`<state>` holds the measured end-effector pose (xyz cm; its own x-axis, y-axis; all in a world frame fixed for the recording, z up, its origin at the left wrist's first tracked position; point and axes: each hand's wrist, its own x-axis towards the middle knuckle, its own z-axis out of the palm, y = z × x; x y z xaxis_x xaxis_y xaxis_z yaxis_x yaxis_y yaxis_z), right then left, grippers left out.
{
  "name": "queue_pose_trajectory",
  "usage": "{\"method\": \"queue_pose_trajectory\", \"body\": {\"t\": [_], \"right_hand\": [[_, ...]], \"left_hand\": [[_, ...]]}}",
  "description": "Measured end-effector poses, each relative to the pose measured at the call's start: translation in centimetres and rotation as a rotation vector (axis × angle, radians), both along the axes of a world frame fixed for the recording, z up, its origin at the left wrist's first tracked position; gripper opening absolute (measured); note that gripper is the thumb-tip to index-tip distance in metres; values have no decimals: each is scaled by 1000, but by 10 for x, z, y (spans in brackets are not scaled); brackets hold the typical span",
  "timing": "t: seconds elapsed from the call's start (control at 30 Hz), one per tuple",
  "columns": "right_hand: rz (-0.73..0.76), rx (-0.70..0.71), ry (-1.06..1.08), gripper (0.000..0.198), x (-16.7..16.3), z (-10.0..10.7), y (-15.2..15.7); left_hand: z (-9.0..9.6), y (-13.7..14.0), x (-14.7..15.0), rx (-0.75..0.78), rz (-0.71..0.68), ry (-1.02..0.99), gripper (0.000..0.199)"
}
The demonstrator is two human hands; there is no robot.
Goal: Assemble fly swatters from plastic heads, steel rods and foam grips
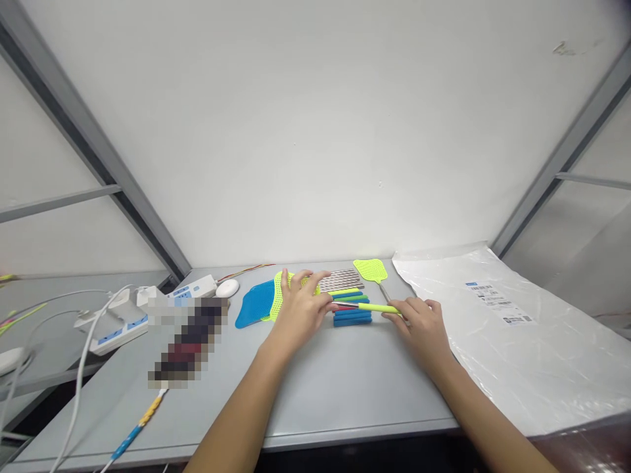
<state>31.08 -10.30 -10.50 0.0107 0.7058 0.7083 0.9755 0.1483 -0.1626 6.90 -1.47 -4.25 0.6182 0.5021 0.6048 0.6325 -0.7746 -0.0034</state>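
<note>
"Gripping noted on both sides. How does the left hand stand?"

"Thumb and fingers pinched on the bare left end of a thin silver metal shaft; the very tip is hidden."

"And the right hand?"

"Fingers closed on the far end of the lime-yellow tubular grip that covers the shaft's right portion. The piece spans the gap between the hands, nearly level, crossing in front of a row of blue, green and red tubes. Contact with the row: cannot tell."

"Nearest items?"

"Beside the left hand, partly covered by it, a lime-yellow perforated mesh sheet overlapping a blue flat rounded sheet. Behind the tubes, a set of parallel silver metal rods. To their right, a lime-yellow mesh fly swatter, its metal stem slanting toward the right hand."

"Further out?"

"Right: a large white plastic package with a printed label. Left: a round white disc, white power strips with plugs, and a pixelated dark patch, contents unreadable. All on a grey tabletop, against a white wall panel."
</note>
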Motion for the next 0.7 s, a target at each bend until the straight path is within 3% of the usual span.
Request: {"method": "queue_pose_trajectory", "body": {"t": [0.27, 0.53, 0.63, 0.7], "right_hand": [[126, -23, 35, 21, -7, -4, -1], [103, -28, -32, 24, -13, 2, -8], [120, -36, 22, 26, -10, 0, -8], [132, -38, 57, 27, -6, -3, -8]], "left_hand": [[0, 4, -5, -11, -71, 33, 21], [-13, 1, 5, 11, -110, 46, 18], [-4, 1, 1, -17, -74, -65, 13], [3, 7, -7, -30, 18, -220, 25]]}}
